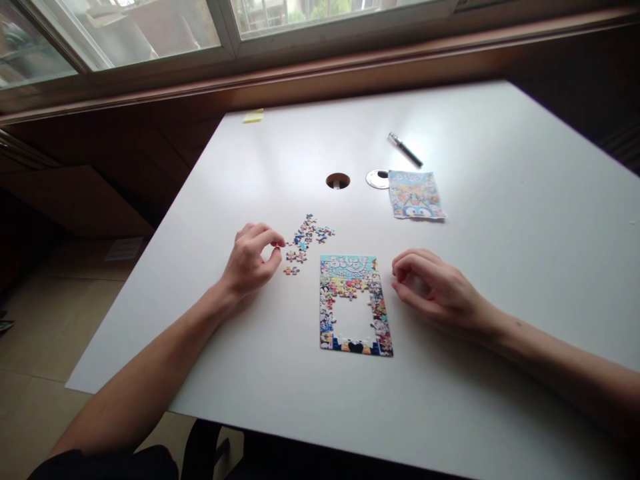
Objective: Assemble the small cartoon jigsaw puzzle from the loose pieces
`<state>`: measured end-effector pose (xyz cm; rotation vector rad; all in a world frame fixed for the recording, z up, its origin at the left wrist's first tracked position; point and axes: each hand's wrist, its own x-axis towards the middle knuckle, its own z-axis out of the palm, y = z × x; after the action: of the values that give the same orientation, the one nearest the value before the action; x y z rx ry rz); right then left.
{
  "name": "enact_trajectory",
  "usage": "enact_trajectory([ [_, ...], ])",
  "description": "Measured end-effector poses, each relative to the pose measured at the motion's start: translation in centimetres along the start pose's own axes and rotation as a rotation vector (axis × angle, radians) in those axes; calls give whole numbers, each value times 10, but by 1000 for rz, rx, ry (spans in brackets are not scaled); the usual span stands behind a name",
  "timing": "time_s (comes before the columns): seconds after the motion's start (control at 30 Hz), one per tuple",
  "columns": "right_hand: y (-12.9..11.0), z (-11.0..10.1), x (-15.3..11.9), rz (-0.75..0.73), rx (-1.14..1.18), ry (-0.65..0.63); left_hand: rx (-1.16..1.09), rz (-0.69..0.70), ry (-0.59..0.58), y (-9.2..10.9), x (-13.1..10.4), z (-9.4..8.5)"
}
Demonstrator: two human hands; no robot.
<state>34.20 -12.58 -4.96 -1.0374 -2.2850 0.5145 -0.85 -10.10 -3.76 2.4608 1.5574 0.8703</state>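
A partly assembled jigsaw puzzle point(356, 268) lies on the white table, with its frame joined around a bare middle. Left of it is a scatter of loose puzzle pieces point(309, 233), some of them joined in small clusters. My left hand point(253, 260) rests beside these pieces, thumb and forefinger brought together; whatever may be between the tips is too small to make out. On the puzzle's other side, my right hand point(435, 287) lies on its edge with the fingers loosely curled in, apart from the puzzle, and nothing shows in it.
A crumpled picture packet point(417, 195) lies behind the puzzle, partly over a round metal cover point(376, 179). Beyond it is a dark pen point(406, 149). The tabletop has a round cable hole point(338, 181), and a yellow sticky note point(253, 116) is at the far edge.
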Motion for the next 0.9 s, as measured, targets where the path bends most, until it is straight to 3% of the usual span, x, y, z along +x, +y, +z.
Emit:
enact_trajectory([
  [0.3,4,1,-3,73,-43,-94,89,94,-37,-9,-2,1],
  [0.9,2,0,-1,32,-18,-117,112,178,-100,3,-4,-3],
])
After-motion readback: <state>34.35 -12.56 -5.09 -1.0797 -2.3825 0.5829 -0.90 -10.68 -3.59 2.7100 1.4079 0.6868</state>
